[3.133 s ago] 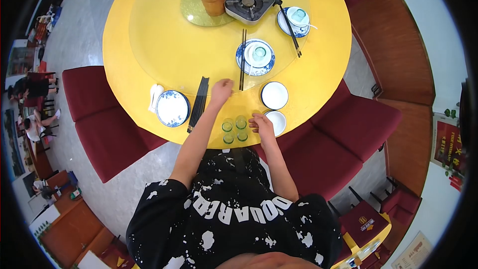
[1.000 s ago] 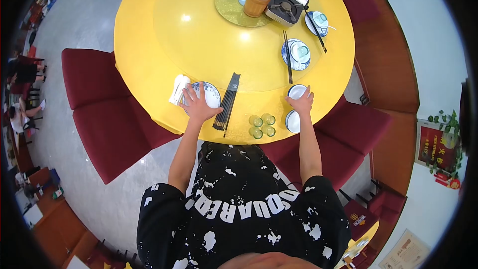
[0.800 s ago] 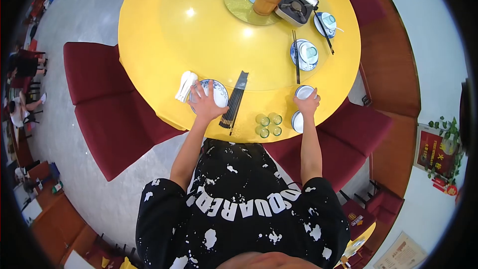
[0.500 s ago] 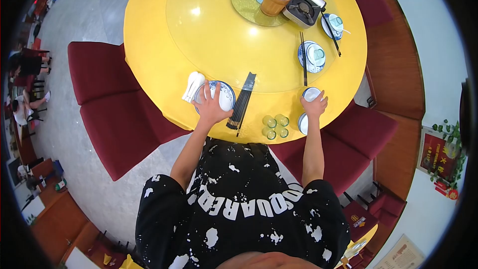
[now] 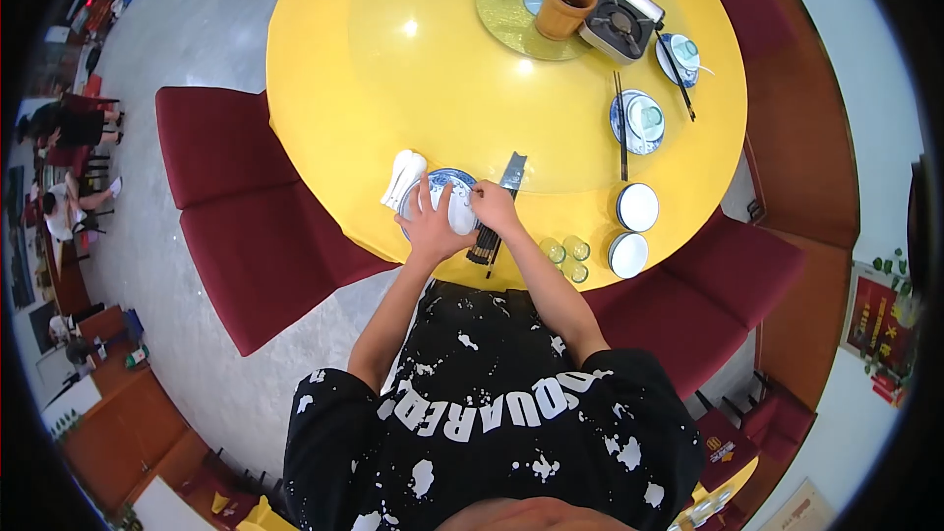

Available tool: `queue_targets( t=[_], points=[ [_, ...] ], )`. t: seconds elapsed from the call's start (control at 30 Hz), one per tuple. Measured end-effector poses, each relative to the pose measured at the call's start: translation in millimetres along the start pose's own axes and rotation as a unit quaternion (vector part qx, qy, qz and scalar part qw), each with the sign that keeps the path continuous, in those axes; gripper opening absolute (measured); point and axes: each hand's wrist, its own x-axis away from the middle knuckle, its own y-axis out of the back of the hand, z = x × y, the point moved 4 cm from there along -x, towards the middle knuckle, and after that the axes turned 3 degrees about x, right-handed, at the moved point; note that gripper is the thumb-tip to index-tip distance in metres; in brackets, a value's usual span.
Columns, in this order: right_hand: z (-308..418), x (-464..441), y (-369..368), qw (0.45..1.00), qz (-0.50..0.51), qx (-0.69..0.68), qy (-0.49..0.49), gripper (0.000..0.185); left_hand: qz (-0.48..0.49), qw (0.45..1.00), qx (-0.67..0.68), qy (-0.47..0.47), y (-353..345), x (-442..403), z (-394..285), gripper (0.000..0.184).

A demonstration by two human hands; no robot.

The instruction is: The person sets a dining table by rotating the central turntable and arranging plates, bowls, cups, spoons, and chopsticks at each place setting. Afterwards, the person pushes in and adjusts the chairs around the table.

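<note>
One plate stack point(image 5: 460, 210) under one spread left hand point(image 5: 433, 224), one curled right hand point(image 5: 496, 207), grip unclear

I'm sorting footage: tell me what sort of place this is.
Likely a restaurant: the round table holds a portable stove and place settings, with maroon chairs around it.

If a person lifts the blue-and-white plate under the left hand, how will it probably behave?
The plate is probably stiff: its visible outline looks evenly curved. Its smooth pale face may be slippery under the left hand. It looks like glazed ceramic, so it could chip if dropped.
</note>
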Motion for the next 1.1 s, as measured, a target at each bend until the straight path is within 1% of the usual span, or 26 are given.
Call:
queue_targets(
  t=[0.07,0.1,0.2,0.27,0.3,0.37,0.47,0.5,0.6,0.63,0.67,0.73,0.77,0.83,0.87,0.9,0.93,1.0,1.03,1.1],
  points=[
    [6,1,18,1.000,-0.001,-0.010,0.024,0.027,-0.032,0.999,0.009,-0.028,3,-2,-2,0.106],
    [8,2,27,0.999,-0.004,-0.016,0.034,0.026,-0.031,0.999,0.006,-0.041,9,-8,-10,0.107],
    [-9,-12,60,0.993,-0.111,-0.020,0.019,0.026,-0.013,0.994,0.018,-0.105,12,-51,-45,0.105],
    [-26,-29,78,0.984,-0.176,-0.027,0.005,0.025,-0.004,0.988,0.007,-0.156,1,-84,-66,0.106],
    [-35,-37,88,0.982,-0.186,-0.041,-0.017,0.025,0.002,0.984,0.003,-0.178,-6,-99,-77,0.106],
    [-51,-49,104,0.974,-0.220,-0.054,-0.025,0.022,0.014,0.977,0.007,-0.212,-18,-120,-96,0.106],
    [-83,-70,117,0.973,-0.225,-0.045,-0.027,0.022,0.028,0.978,-0.003,-0.206,-41,-139,-114,0.106],
    [-86,-72,122,0.968,-0.247,-0.045,-0.020,0.023,0.040,0.978,-0.010,-0.205,-45,-144,-120,0.106],
    [-101,-77,135,0.965,-0.259,-0.031,-0.035,0.026,0.040,0.977,-0.020,-0.209,-55,-151,-134,0.111],
    [-99,-68,146,0.967,-0.254,-0.033,-0.013,0.031,0.042,0.979,-0.021,-0.200,-56,-151,-137,0.112],
    [-105,-48,160,0.959,-0.278,-0.040,-0.027,0.032,0.048,0.978,-0.021,-0.201,-57,-149,-140,0.112],
    [-95,-4,205,0.945,-0.321,-0.046,-0.040,0.036,0.048,0.980,-0.021,-0.193,-58,-152,-144,0.113],
    [-119,14,218,0.936,-0.350,0.020,-0.035,0.050,0.047,0.981,-0.022,-0.188,-59,-154,-145,0.113],
    [-157,48,240,0.917,-0.369,0.127,-0.083,0.076,0.040,0.983,-0.020,-0.180,-62,-157,-146,0.114],
    [-167,64,246,0.908,-0.358,0.169,-0.137,0.087,0.036,0.984,-0.019,-0.175,-64,-155,-146,0.115],
    [-176,69,251,0.909,-0.330,0.191,-0.165,0.097,0.049,0.984,-0.023,-0.168,-57,-153,-150,0.113],
    [-185,74,256,0.909,-0.301,0.214,-0.190,0.107,0.017,0.988,-0.006,-0.154,-60,-153,-148,0.110],
    [-200,73,253,0.929,-0.250,0.211,-0.173,0.115,-0.048,0.992,0.026,-0.111,-68,-147,-133,0.106],
    [-200,70,251,0.936,-0.245,0.202,-0.153,0.114,-0.048,0.994,0.048,-0.085,-60,-139,-127,0.098],
    [-199,73,254,0.942,-0.233,0.192,-0.148,0.113,-0.077,0.994,0.079,-0.022,-54,-119,-94,0.097]
  ],
)
